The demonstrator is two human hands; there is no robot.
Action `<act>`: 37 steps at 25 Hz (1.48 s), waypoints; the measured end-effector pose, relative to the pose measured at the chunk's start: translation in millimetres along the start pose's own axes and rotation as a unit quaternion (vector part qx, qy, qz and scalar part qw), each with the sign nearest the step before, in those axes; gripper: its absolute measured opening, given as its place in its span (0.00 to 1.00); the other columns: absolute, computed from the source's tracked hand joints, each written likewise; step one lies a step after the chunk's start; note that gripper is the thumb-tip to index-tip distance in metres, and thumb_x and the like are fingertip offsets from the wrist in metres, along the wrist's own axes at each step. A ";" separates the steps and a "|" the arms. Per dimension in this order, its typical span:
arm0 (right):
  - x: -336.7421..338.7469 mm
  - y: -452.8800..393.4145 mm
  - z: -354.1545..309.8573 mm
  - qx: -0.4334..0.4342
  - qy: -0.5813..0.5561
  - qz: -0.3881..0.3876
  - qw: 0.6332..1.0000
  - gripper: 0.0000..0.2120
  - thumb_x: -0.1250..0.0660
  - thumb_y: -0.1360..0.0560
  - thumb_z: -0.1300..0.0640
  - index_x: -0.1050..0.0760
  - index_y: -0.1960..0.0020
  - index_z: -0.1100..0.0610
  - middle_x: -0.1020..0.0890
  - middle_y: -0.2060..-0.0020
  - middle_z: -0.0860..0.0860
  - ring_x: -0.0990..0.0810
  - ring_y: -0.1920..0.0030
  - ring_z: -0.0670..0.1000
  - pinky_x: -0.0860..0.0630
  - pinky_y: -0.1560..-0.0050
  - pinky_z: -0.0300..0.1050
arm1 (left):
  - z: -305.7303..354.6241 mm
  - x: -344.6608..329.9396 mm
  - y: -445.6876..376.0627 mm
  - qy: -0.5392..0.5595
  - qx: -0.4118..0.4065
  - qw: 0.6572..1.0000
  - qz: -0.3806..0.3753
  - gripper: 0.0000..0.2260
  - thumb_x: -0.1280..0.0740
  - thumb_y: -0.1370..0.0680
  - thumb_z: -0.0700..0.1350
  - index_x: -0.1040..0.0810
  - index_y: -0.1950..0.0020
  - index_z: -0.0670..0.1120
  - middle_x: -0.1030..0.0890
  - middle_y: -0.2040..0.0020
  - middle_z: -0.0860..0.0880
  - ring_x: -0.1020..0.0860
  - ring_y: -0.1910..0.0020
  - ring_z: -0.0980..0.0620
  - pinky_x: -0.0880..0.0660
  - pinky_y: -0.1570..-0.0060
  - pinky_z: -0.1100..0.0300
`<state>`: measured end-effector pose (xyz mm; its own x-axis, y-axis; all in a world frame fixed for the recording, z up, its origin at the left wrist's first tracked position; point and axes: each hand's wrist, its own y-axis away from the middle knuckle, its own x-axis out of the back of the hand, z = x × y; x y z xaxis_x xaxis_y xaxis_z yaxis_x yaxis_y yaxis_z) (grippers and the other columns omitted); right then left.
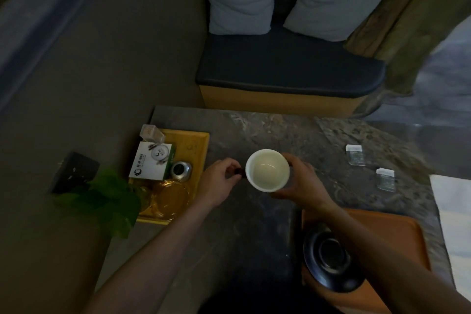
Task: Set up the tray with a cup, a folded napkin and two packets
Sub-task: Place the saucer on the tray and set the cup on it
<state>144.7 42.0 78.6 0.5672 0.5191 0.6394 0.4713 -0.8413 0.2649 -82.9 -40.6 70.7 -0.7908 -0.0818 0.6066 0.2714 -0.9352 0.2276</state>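
head view: white cup (267,170) cradled by right hand (302,181), handle pinched by left hand (221,181), steadied for orange tray (397,234).

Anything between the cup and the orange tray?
Nothing on the tabletop between them. The cup is held by both hands, right hand and left hand. On the orange tray a dark saucer fills the left part, under the right forearm.

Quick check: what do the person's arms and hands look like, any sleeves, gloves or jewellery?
Both forearms are bare, with no sleeves in view. The left hand and right hand wear no gloves. No watch, bracelet or ring is visible, though the dim picture could hide small items.
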 end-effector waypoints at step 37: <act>40.1 209.3 138.2 -0.053 0.009 0.046 0.998 0.45 0.26 0.41 0.37 0.38 0.28 0.44 0.27 0.34 0.42 0.33 0.36 0.52 0.28 0.43 0.52 | 68.9 -162.7 126.2 -0.101 -0.038 0.988 -0.111 0.11 0.26 0.30 0.42 0.19 0.49 0.51 0.18 0.52 0.50 0.20 0.52 0.51 0.24 0.48 0.53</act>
<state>359.5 -92.4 59.9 0.5922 0.4373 0.6768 0.3435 -0.8968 0.2790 117.8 -121.5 53.3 -0.6981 0.1922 0.6897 0.0553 -0.9459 0.3197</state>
